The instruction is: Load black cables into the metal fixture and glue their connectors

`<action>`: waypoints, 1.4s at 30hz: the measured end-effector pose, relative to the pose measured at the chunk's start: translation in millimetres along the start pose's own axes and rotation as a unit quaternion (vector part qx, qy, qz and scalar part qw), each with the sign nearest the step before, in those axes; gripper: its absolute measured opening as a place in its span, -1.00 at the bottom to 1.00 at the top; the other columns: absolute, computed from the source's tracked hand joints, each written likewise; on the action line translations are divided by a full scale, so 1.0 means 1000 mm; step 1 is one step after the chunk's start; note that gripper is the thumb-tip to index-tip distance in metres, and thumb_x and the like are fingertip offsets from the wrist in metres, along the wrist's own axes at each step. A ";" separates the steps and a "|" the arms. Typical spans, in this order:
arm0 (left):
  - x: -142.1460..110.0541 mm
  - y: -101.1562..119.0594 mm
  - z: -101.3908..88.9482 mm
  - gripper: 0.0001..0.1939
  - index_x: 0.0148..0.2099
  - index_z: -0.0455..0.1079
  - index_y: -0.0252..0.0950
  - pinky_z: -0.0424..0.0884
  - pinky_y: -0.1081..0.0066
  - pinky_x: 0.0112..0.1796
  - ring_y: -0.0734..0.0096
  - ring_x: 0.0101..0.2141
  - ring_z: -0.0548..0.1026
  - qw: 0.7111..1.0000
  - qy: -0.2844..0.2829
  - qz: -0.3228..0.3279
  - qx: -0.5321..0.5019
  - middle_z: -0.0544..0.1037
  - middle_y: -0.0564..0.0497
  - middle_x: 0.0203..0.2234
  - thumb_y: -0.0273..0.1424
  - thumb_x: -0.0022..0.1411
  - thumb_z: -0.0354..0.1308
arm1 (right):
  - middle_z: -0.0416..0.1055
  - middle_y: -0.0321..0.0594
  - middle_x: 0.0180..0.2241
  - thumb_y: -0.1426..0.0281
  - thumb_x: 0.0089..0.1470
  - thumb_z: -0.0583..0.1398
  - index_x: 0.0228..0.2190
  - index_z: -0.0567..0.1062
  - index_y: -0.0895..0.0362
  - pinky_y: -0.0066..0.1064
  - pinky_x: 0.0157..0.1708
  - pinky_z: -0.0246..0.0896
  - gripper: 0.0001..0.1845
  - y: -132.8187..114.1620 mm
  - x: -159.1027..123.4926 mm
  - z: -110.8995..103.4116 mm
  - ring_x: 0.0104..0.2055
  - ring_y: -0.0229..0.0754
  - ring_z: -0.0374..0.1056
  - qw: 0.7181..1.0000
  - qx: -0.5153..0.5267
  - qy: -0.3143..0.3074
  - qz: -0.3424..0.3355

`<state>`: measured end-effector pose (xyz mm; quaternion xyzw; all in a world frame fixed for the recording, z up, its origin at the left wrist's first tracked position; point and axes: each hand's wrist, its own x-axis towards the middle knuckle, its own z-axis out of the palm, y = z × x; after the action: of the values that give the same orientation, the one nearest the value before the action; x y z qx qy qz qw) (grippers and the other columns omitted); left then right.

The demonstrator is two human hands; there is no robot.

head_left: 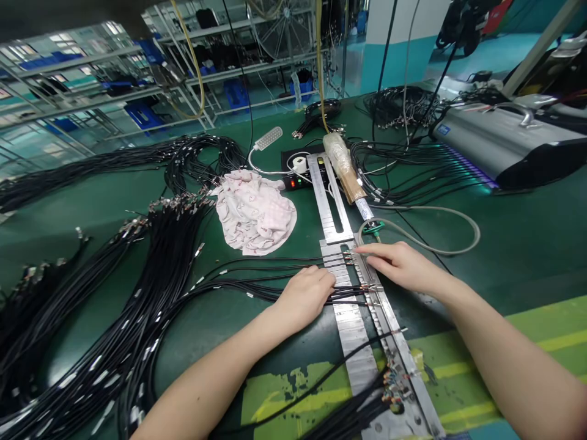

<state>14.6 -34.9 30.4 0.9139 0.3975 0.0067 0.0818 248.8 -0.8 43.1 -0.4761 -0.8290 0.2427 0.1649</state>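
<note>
My left hand is closed over several black cables, which run in from the left across a long metal fixture. Its fingertips are partly hidden behind the knuckles. The cables' stripped ends lie in the notches of a narrow rail on the fixture. My right hand comes from the right with index finger and thumb stretched out and a gap between them. Its index fingertip touches the rail near the topmost cable end. A further bundle of black cables with coloured wire ends lies on the fixture's near part.
Large black cable bundles cover the table's left side. Beyond my hands are a crumpled pink cloth, a slotted metal plate, a tape-wrapped tool and a power strip. A silver lamp box glows purple over cables at the right.
</note>
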 end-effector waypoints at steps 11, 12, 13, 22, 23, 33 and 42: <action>0.002 -0.023 -0.006 -0.84 -0.25 0.32 -0.32 0.32 0.42 -0.27 0.36 -0.30 0.41 0.994 0.014 -0.106 -0.024 0.41 0.00 -0.33 -0.47 0.30 -0.09 | 0.52 -0.33 -0.18 0.43 0.13 0.02 -0.16 0.51 0.06 -0.42 -0.16 0.31 -0.68 0.001 -0.003 -0.005 -0.19 -0.22 0.46 0.998 -0.018 0.053 -0.019; 0.002 -0.023 -0.004 -0.83 -0.26 0.31 -0.32 0.32 0.42 -0.27 0.36 -0.29 0.41 0.994 0.016 -0.104 -0.016 0.41 0.00 -0.33 -0.47 0.31 -0.10 | 0.52 -0.33 -0.17 0.43 0.13 0.02 -0.16 0.51 0.06 -0.42 -0.17 0.32 -0.67 0.001 -0.003 -0.004 -0.18 -0.21 0.45 0.998 -0.023 0.048 -0.019; 0.003 -0.022 -0.002 -0.82 -0.26 0.31 -0.32 0.32 0.42 -0.27 0.36 -0.29 0.41 0.994 0.019 -0.103 -0.008 0.41 -0.01 -0.33 -0.46 0.31 -0.11 | 0.52 -0.33 -0.17 0.44 0.13 0.02 -0.16 0.51 0.06 -0.40 -0.16 0.32 -0.67 0.001 -0.002 -0.004 -0.18 -0.20 0.45 0.999 -0.026 0.044 -0.018; 0.002 -0.014 0.001 -0.75 -0.25 0.29 -0.31 0.32 0.41 -0.31 0.36 -0.31 0.40 0.992 0.020 -0.109 0.058 0.41 -0.01 -0.35 -0.45 0.35 -0.21 | 0.52 -0.24 -0.16 0.43 0.13 0.00 -0.14 0.50 0.08 -0.34 -0.14 0.32 -0.66 0.003 -0.003 -0.001 -0.18 -0.15 0.45 0.998 -0.052 0.012 -0.017; 0.002 -0.013 0.002 -0.73 -0.25 0.29 -0.31 0.32 0.41 -0.33 0.35 -0.31 0.40 0.991 0.018 -0.110 0.074 0.40 -0.02 -0.35 -0.45 0.35 -0.23 | 0.52 -0.23 -0.17 0.43 0.14 0.00 -0.13 0.50 0.09 -0.33 -0.14 0.32 -0.65 0.004 -0.002 0.000 -0.18 -0.15 0.45 0.998 -0.055 0.008 -0.016; 0.011 -0.008 -0.006 -0.77 -0.26 0.28 -0.31 0.30 0.37 -0.39 0.27 -0.31 0.34 0.986 0.005 -0.073 0.149 0.36 -0.07 -0.37 -0.62 0.21 -0.17 | 0.53 -0.25 -0.21 0.46 0.12 0.00 -0.14 0.50 0.05 -0.37 -0.17 0.31 -0.65 0.000 -0.001 0.003 -0.22 -0.17 0.46 0.996 -0.084 -0.014 -0.018; 0.015 -0.009 -0.009 -0.79 -0.28 0.27 -0.32 0.31 0.33 -0.38 0.25 -0.32 0.31 0.988 0.014 -0.048 0.146 0.34 -0.08 -0.37 -0.64 0.14 -0.13 | 0.54 -0.25 -0.23 0.45 0.10 0.02 -0.15 0.50 0.01 -0.38 -0.21 0.30 -0.65 -0.002 0.000 0.007 -0.25 -0.17 0.46 0.994 -0.104 -0.018 -0.020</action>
<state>17.7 -17.3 36.8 0.8956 0.4391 -0.0422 -0.0579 243.9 -3.5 38.2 -0.4695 -0.8620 0.1601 0.1039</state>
